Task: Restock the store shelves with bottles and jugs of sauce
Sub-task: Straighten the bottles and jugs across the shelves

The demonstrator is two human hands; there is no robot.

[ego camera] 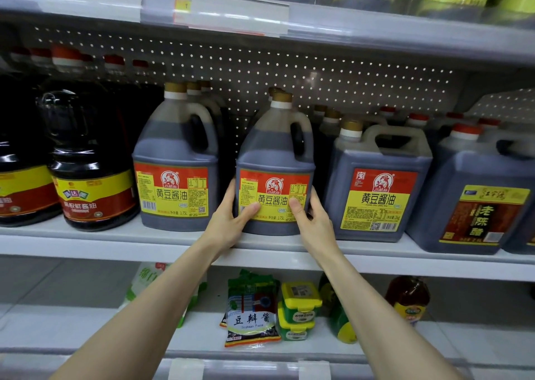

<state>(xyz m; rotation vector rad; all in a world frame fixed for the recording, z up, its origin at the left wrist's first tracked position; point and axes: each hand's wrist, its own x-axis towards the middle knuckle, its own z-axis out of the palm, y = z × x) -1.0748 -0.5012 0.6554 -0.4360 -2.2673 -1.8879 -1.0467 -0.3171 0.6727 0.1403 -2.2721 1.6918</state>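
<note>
From the head view, a jug [275, 177] of dark brown sauce stands upright near the front edge of the white middle shelf [115, 240]. It is rounded, made of cloudy translucent plastic, and has a gold cap on a white collar and a moulded loop handle at its right shoulder. A glossy red and yellow label covers its lower front. The left grip [231, 217] clasps the jug's lower left side, thumb pressed flat on the label and fingers wrapped round the corner. The right grip [314, 220] clasps the lower right side the same way, so both are grasping the jug. Just to its left, with a gap between, stands a matching jug [175, 162]. Close on its right is a boxy, square-shouldered jug [376, 194] with a top handle. A perforated metal back panel [289, 70] rises behind them. On the shelf below lie a soft printed pouch [252, 319] and two stacked green tubs [299, 304] with yellow lids.
</note>
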